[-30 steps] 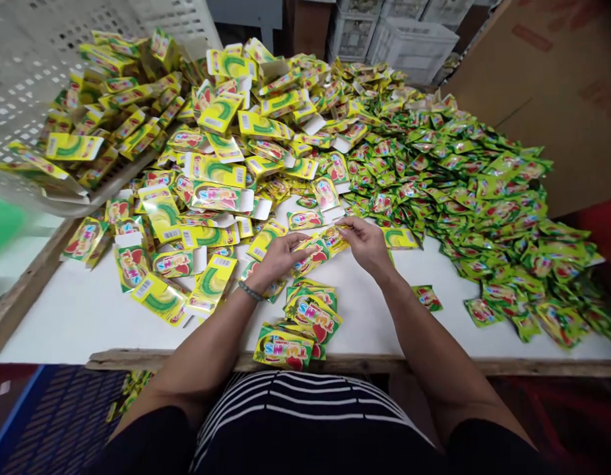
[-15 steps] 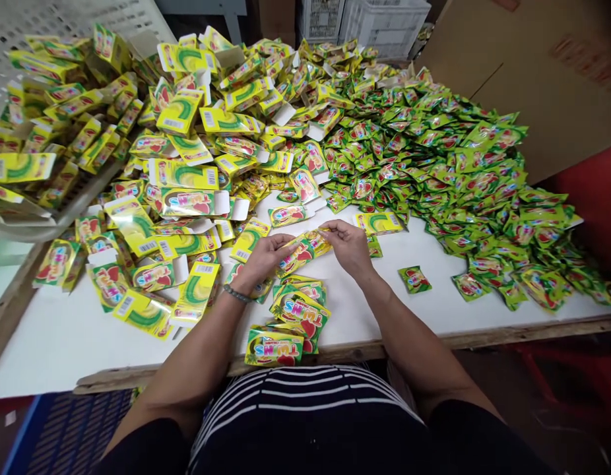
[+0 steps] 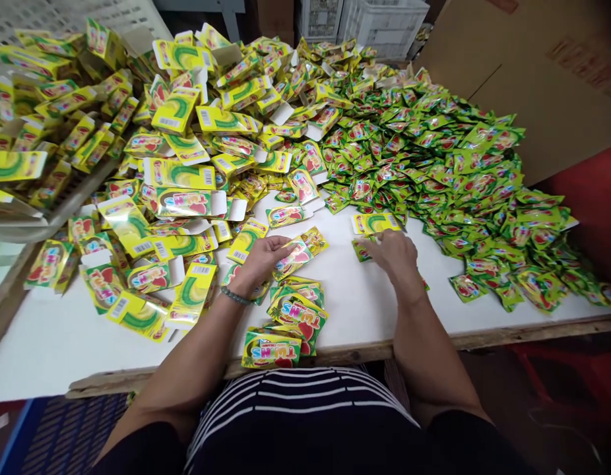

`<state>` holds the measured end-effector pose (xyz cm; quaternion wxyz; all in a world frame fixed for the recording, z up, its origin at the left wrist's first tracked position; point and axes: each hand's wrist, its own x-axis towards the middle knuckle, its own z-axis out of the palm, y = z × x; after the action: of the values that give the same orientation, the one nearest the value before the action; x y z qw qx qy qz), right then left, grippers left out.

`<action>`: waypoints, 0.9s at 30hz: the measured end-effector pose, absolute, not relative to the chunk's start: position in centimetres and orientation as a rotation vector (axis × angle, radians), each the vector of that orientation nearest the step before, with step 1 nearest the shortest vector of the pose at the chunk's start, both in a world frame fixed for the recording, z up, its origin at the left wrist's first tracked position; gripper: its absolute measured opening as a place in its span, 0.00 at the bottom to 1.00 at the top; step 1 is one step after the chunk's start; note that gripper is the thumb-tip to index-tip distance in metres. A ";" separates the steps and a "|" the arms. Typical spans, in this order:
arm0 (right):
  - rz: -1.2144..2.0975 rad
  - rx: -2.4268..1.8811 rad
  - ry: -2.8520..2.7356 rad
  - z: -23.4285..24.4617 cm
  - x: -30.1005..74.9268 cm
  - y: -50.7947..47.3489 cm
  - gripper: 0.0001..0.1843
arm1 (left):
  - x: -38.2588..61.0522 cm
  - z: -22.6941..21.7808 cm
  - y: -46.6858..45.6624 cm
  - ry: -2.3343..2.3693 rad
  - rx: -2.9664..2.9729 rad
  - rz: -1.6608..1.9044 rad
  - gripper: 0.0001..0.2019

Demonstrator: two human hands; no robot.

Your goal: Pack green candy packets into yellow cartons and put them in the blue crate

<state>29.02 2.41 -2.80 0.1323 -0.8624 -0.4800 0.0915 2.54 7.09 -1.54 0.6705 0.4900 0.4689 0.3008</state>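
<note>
My left hand (image 3: 260,258) grips a small yellow-green carton (image 3: 299,251) by its near end and holds it just above the white table (image 3: 53,336). My right hand (image 3: 394,256) lies further right, palm down, its fingers on a loose green sachet (image 3: 363,249) next to a flat yellow carton (image 3: 375,223). Whether those fingers pinch the sachet is hidden. A short stack of filled cartons (image 3: 291,323) sits by the table's near edge, between my forearms.
A big heap of green sachets (image 3: 449,171) covers the right half of the table. Yellow open cartons (image 3: 187,152) pile up at the left and spill from a tipped white crate (image 3: 18,26). Brown cardboard (image 3: 557,79) stands at the far right.
My right hand has left the carton and moved right to the loose sachet. My left hand still holds the carton in the same place.
</note>
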 end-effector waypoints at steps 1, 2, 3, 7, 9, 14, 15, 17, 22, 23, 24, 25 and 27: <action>0.300 -2.552 -1.455 -3.1 29.5 2.3 0.23 | 2.5 -1.6 7.1 1.068 1.124 0.670 0.25; 0.348 -2.554 -1.522 -3.3 29.5 2.3 0.22 | 2.4 -1.6 7.1 1.077 1.145 0.660 0.25; 0.405 -2.517 -1.582 -3.5 29.3 2.4 0.20 | 2.3 -1.7 7.1 1.084 1.166 0.654 0.25; 0.668 -2.068 -1.584 -3.4 26.9 3.0 0.14 | 1.9 -1.6 7.1 1.117 1.271 0.655 0.25; 0.763 -1.767 -1.492 -3.0 25.9 3.3 0.14 | 1.7 -1.5 7.1 1.144 1.345 0.641 0.24; 0.828 -1.456 -1.484 -3.0 24.2 3.8 0.13 | 1.7 -0.9 6.9 1.129 1.440 0.587 0.26; 0.849 -1.458 -1.516 -3.2 24.0 3.9 0.11 | 1.8 -0.8 6.9 1.106 1.428 0.588 0.26; 0.905 -1.480 -1.563 -3.3 23.6 4.2 0.09 | 1.9 -0.8 6.8 1.061 1.396 0.590 0.27; 0.987 -1.562 -1.610 -3.1 22.7 4.8 0.07 | 2.0 -1.0 6.8 1.024 1.412 0.587 0.23; 0.988 -1.589 -1.594 -3.0 22.6 4.9 0.08 | 2.0 -1.1 6.8 1.026 1.415 0.584 0.23; 0.986 -1.618 -1.567 -3.0 22.5 4.9 0.08 | 2.0 -1.1 6.9 1.029 1.415 0.584 0.23; 0.988 -1.646 -1.536 -3.0 22.5 5.0 0.09 | 2.1 -1.2 6.9 1.029 1.413 0.588 0.24; 1.014 -1.692 -1.481 -3.0 22.5 5.1 0.10 | 2.1 -1.2 7.0 1.018 1.404 0.608 0.23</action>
<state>22.46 5.10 -3.00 0.3311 -0.6472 -0.5665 0.3880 2.11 7.00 -1.20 0.6065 0.6074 0.4404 0.2631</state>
